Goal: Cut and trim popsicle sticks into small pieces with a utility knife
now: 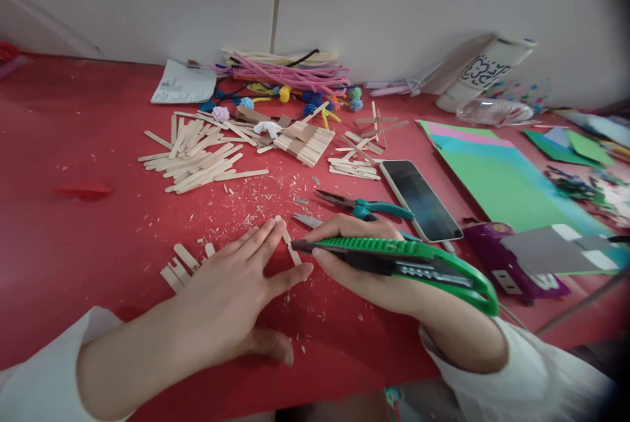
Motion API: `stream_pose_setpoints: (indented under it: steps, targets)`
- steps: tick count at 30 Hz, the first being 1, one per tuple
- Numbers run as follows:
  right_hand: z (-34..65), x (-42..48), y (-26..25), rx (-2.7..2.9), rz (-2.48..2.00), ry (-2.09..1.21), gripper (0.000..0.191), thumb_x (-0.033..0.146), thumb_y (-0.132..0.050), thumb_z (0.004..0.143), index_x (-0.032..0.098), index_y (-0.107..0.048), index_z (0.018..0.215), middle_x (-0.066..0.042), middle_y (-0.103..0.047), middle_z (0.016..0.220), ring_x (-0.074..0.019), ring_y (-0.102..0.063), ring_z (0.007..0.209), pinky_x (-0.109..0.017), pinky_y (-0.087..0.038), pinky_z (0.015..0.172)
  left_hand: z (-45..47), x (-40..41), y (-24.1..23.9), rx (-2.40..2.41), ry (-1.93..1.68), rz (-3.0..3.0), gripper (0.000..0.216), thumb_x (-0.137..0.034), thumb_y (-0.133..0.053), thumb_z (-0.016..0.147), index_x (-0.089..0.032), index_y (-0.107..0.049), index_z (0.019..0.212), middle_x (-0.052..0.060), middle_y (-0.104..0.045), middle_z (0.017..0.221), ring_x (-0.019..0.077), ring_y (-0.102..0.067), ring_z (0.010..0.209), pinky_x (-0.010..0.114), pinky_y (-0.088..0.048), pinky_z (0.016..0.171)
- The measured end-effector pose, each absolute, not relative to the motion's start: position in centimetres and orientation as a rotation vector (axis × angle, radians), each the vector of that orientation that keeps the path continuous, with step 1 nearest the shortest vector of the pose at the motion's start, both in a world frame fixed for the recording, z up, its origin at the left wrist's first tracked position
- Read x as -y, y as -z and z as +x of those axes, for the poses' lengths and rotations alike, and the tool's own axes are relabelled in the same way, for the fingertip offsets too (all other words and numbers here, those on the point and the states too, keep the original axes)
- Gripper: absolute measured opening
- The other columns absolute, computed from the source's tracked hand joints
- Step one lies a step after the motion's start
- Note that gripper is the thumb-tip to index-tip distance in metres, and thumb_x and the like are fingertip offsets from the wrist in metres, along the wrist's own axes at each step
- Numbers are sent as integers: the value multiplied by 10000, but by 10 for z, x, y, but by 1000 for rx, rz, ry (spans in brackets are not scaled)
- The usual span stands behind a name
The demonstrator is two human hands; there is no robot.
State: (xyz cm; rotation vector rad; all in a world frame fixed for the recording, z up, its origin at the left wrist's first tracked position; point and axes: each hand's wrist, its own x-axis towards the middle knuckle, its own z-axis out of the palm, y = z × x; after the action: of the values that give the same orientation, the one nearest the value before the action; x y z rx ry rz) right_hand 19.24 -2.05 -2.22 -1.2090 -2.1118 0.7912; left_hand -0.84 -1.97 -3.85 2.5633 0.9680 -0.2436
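- Right hand: the fingers pinch the utility knife near its front end, thumb below and index finger above; the forearm enters from the lower right.
- Utility knife: the front end points left at the craft stick; contact cannot be determined. The long axis slopes down rightward to the rear loop above the wrist.
- Left hand: palm down, fingers spread, two fingertips at the stick's far end and one at its near end; the forearm enters from the lower left.
- Craft stick: located on the desk between the hands; the long axis runs away from the person, leaning slightly left.
- Adjacent obstructions: the pliers lie just beyond the right hand, jaws leftward. A pointed metal blade is partly hidden by that hand.
- Left side: short sticks lie partly under the left hand.
- Beyond the hands: wood shavings, a loose stick pile and a banded bundle.
- Right side: phone, coloured sheets.
- Rear: pink pipe cleaners near the wall.
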Motion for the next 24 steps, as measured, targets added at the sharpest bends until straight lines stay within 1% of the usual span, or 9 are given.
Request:
stream_pose_setpoints:
  steps: [3, 8, 14, 19, 24]
  targets:
    - [192, 20, 23, 2116, -1183, -788, 138, 186, -524, 829, 140, -653, 851, -27, -707, 763, -95, -655, 626, -163, -501, 575, -7, 19, 36, -972, 279, 2561, 915, -717, -622, 620, -345, -320, 1399, 235, -126, 1507, 466, -152, 1335, 625, -355, 948]
    - [192, 21, 25, 2130, -1174, -782, 128, 167, -531, 824, 142, -652, 860, -13, -705, 747, -81, -645, 600, -148, -490, 560, -7, 19, 35, -970, 280, 2557, 902, -727, -607, 626, -336, -343, 1395, 225, -114, 1511, 454, -136, 1342, 621, -341, 963]
    - [192, 22, 28, 2071, -1184, -741, 113, 182, -537, 818, 162, -645, 843, -8, -706, 749, -88, -652, 611, -159, -490, 566, -7, 20, 37, -978, 270, 2544, 916, -723, -616, 620, -350, -316, 1401, 213, -99, 1514, 455, -128, 1344, 630, -335, 963]
    - [192, 23, 27, 2081, -1208, -731, 103, 163, -535, 812, 167, -637, 822, -13, -709, 763, -96, -651, 626, -175, -488, 571, -6, 19, 36, -982, 271, 2527, 908, -708, -633, 618, -350, -332, 1396, 211, -99, 1513, 457, -124, 1344, 627, -338, 963]
    - [192, 25, 31, 2051, -1230, -721, 93, 186, -534, 829, 193, -627, 825, 4, -700, 751, -96, -635, 613, -186, -470, 550, -8, 20, 37, -975, 231, 2530, 905, -722, -619, 615, -357, -340, 1395, 193, -98, 1520, 447, -132, 1350, 629, -324, 974]
